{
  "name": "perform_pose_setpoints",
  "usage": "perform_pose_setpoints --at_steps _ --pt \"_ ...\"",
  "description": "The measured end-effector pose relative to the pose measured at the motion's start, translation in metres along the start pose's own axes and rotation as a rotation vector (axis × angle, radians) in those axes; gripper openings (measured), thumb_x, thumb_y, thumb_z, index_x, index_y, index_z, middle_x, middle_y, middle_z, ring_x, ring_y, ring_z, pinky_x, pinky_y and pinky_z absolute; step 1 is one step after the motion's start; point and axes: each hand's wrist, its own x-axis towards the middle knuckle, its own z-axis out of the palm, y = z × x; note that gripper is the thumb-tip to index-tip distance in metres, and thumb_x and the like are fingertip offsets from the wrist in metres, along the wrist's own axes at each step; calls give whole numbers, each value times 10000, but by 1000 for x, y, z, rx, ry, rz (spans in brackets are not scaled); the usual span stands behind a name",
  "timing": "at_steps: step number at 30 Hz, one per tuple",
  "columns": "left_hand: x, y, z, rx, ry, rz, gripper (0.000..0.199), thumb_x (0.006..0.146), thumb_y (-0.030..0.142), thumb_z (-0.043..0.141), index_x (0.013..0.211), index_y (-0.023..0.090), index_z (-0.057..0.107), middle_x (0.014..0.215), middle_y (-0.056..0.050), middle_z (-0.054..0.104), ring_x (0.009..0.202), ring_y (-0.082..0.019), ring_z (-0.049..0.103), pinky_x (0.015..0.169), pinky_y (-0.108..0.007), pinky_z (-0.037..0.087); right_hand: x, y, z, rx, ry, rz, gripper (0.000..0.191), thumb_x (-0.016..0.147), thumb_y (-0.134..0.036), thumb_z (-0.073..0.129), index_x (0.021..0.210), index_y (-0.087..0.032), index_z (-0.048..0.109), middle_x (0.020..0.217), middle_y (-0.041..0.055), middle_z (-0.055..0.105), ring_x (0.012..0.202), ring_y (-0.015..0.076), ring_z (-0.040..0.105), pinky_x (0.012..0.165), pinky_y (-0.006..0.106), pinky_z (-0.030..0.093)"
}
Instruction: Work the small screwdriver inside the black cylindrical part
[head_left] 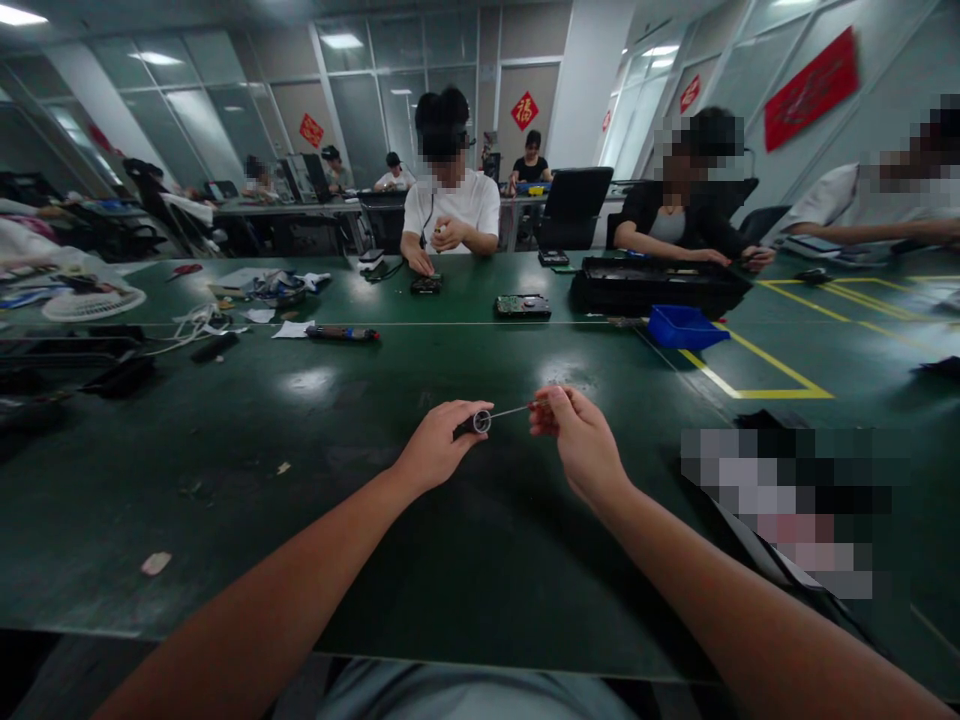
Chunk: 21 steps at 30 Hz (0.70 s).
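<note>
My left hand [442, 440] is closed around a short dark cylinder [481, 421], whose round, silvery-rimmed end faces me. Between the fingertips of my right hand [574, 425] is a thin metal rod [511, 411] with a little red near the grip. The rod's far tip reaches the rim of the cylinder; whether it goes inside I cannot tell. Both hands are held over the green table [480, 560], and my fingers hide much of the cylinder and the rod's held end.
Ahead lie a circuit-board device [523, 306], a screwdriver-like tool [341, 334] and a blue bin [686, 328]. A long black casing [660, 287] is beyond. At right rests a blurred-out item [787, 510]. Co-workers sit across, one in a white shirt [457, 210].
</note>
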Motion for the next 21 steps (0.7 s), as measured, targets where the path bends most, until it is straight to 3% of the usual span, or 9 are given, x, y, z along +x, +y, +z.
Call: perform_pose_setpoints --at_steps 4,6,12,21 --pt "1 -1 -3 39 -27 42 387 925 191 631 1302 280 609 1275 -43 656 1205 -227 575 1087 -440 403 7 -2 -3 179 -31 204 275 868 -466 619 789 -203 612 617 -11 558 530 147 527 525 303 487" --pt "1 -2 -3 52 -31 42 399 925 196 636 1313 283 603 1279 -44 655 1204 -230 572 1082 -446 404 8 -3 -3 192 -20 213 280 854 -470 635 781 -200 614 609 -14 551 517 141 511 512 297 478" --pt "0 -6 -1 78 -36 51 414 912 234 676 1316 284 602 1238 -35 676 1150 -225 591 1044 -446 425 0 -3 -2 -4 50 -23 293 899 -496 578 878 -207 623 766 19 639 676 165 604 611 310 517" --pt "0 -6 0 137 -39 60 467 907 238 688 1356 301 575 1233 -28 680 1154 -230 588 1049 -461 407 -11 -12 -1 -414 -28 -305 251 1007 -407 433 966 -212 586 794 36 675 722 184 650 692 346 509"
